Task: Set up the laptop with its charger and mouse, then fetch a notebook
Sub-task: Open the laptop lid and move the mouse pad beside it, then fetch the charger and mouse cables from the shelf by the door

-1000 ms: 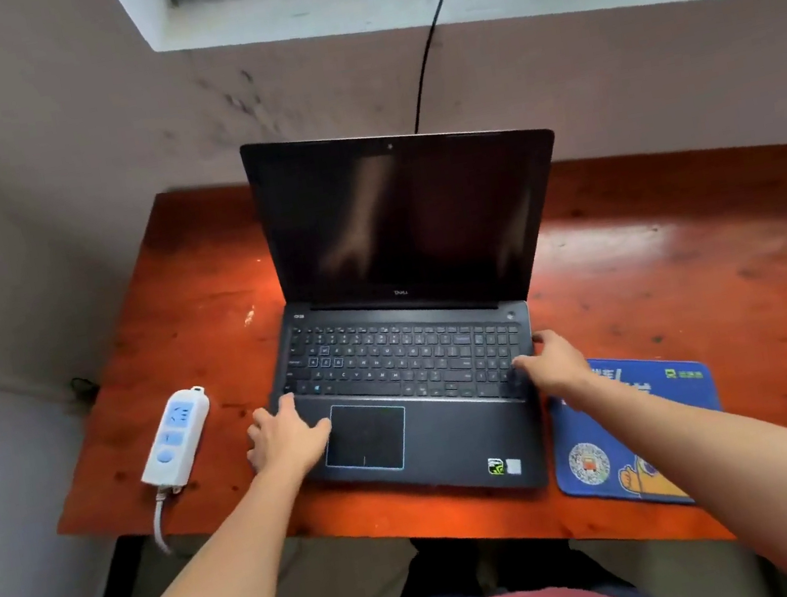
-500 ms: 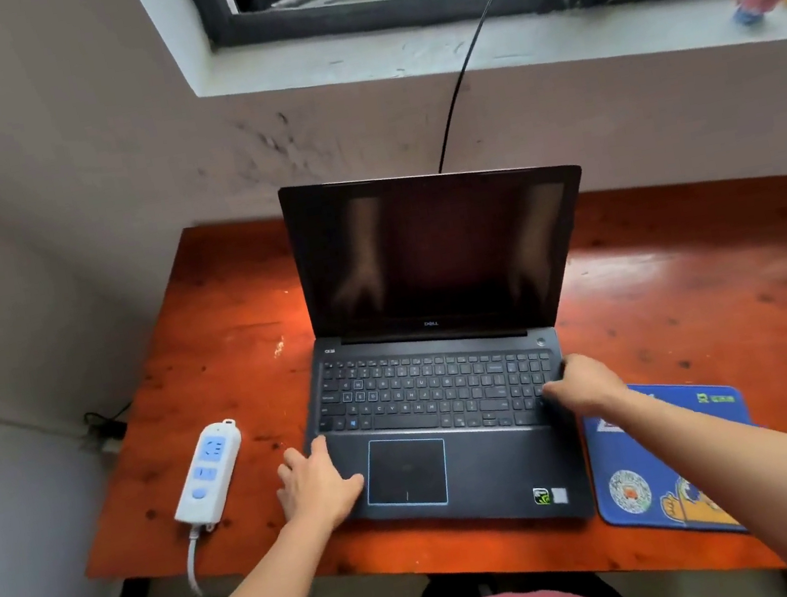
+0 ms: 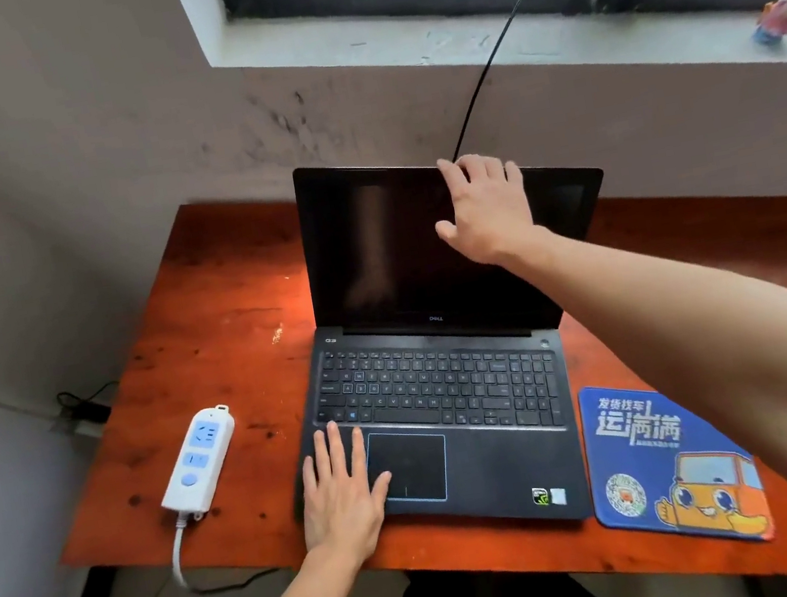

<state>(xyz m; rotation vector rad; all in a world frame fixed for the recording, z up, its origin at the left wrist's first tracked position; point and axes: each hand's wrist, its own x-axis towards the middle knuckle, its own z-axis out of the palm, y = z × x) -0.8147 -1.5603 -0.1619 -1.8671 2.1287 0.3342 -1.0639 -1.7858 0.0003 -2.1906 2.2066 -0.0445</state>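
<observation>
Tilting the screen on the laptop (image 3: 449, 393)
It's sitting mid-surface (image 3: 209, 329), near the front edge. The left hand (image 3: 343, 494) is lying flat, fingers straight, on the palm rest (image 3: 503, 467), probably pinning the base, while the right hand (image 3: 486, 210) is clamping its grip over the lid (image 3: 373, 249) top edge to set the angle.
</observation>
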